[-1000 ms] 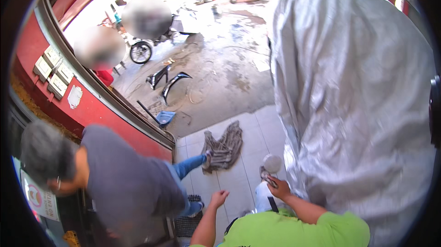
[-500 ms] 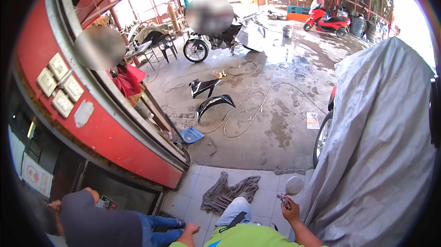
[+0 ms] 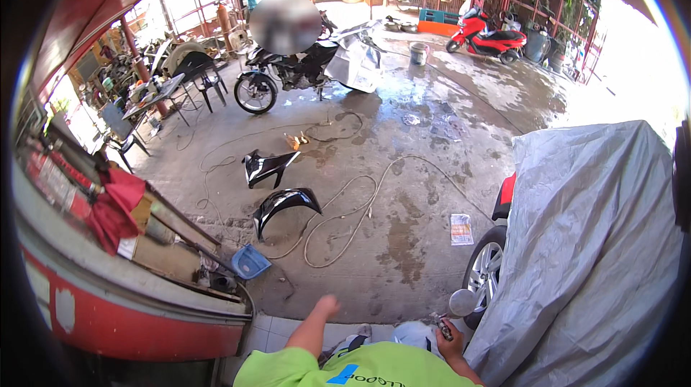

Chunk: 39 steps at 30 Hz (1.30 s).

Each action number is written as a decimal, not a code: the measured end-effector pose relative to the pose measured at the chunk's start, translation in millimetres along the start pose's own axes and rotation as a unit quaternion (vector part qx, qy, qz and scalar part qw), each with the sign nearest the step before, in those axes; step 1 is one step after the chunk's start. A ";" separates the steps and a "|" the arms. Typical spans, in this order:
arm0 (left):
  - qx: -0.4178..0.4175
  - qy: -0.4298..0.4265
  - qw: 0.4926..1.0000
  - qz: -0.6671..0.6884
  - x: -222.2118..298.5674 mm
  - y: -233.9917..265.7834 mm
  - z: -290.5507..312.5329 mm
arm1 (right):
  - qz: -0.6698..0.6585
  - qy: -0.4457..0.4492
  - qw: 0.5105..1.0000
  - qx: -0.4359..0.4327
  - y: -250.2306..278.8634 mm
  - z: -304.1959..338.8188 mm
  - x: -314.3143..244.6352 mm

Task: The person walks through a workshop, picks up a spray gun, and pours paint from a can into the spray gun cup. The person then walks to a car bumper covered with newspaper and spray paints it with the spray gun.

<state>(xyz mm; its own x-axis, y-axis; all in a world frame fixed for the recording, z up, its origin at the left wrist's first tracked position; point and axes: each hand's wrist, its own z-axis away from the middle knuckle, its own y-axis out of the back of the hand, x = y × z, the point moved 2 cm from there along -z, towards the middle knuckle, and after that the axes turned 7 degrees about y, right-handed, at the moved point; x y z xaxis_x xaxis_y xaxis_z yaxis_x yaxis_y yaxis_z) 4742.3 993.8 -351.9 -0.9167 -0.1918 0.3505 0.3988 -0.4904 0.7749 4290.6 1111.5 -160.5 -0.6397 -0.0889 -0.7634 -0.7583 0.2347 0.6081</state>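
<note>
My right hand [image 3: 452, 344] is wrapped round a metal spray gun [image 3: 442, 326], close to the front of my body. A round whitish cup [image 3: 462, 302] tops the spray gun. My left hand [image 3: 328, 306] is stretched forward over the edge of the tiles, fingers curled in, with nothing visible in it. Beyond it on the concrete lie two glossy black motorcycle panels, a curved one [image 3: 285, 203] nearer and an angular one [image 3: 268, 168] behind. A pale hose [image 3: 374, 185] loops over the floor beside them.
A grey-covered vehicle [image 3: 576, 243] stands close on my right, its wheel [image 3: 486, 266] showing. A blue dustpan [image 3: 250, 262] lies by the red wall [image 3: 144, 326] on my left. Farther off are a black motorcycle [image 3: 288, 74] with a person beside it, a bucket [image 3: 419, 53] and a red scooter [image 3: 489, 38].
I have moved forward off the tiles toward the concrete, past the grey cloth and the person at the left doorway. My left hand has swung forward; the spray gun stays in my right.
</note>
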 end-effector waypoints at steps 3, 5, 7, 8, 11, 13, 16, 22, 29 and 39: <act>0.050 -0.057 0.994 0.078 142.3 142.2 -132.4 | 0.004 -0.047 0.999 0.007 -13.9 -61.9 31.5; 0.133 -0.128 0.971 0.149 189.4 206.8 -193.4 | -0.025 -0.050 0.998 0.014 -30.3 -117.1 38.0; 0.127 -0.135 0.965 0.187 240.2 239.0 -239.1 | -0.027 -0.081 0.996 0.018 -38.7 -166.0 65.2; 0.124 -0.139 0.961 0.206 261.1 252.5 -261.6 | -0.022 -0.075 0.997 0.022 -43.2 -192.8 78.5; 0.036 -0.080 0.986 0.144 249.2 239.8 -322.4 | -0.026 -0.054 0.998 0.022 -51.2 -299.1 121.8; -0.029 -0.001 0.999 0.019 184.4 215.5 -328.7 | -0.064 -0.068 0.996 0.002 -55.8 -394.6 109.8; -0.214 0.068 0.964 -0.140 111.1 207.9 -332.9 | -0.019 0.048 0.999 0.016 -59.5 -527.0 138.2; -0.203 0.420 0.883 0.059 48.2 223.7 -309.8 | -0.045 0.039 0.998 0.003 -90.0 -754.3 159.9; -0.288 0.297 0.910 -0.043 188.0 291.0 -610.4 | -0.021 -0.017 0.998 0.050 -122.9 -927.0 191.1; 0.049 -0.126 0.987 0.083 608.0 649.9 -1156.7 | -0.040 -0.174 0.979 0.101 -128.1 -1127.9 265.2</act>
<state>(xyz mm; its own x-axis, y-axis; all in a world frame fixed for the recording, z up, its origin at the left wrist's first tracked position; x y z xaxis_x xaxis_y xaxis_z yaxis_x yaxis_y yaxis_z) 4417.3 -424.9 -243.7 -0.8091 -0.0389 0.5864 0.5540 -0.3837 0.7388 4076.9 -33.9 -195.4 -0.4713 0.2116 -0.8562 -0.7416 0.4304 0.5146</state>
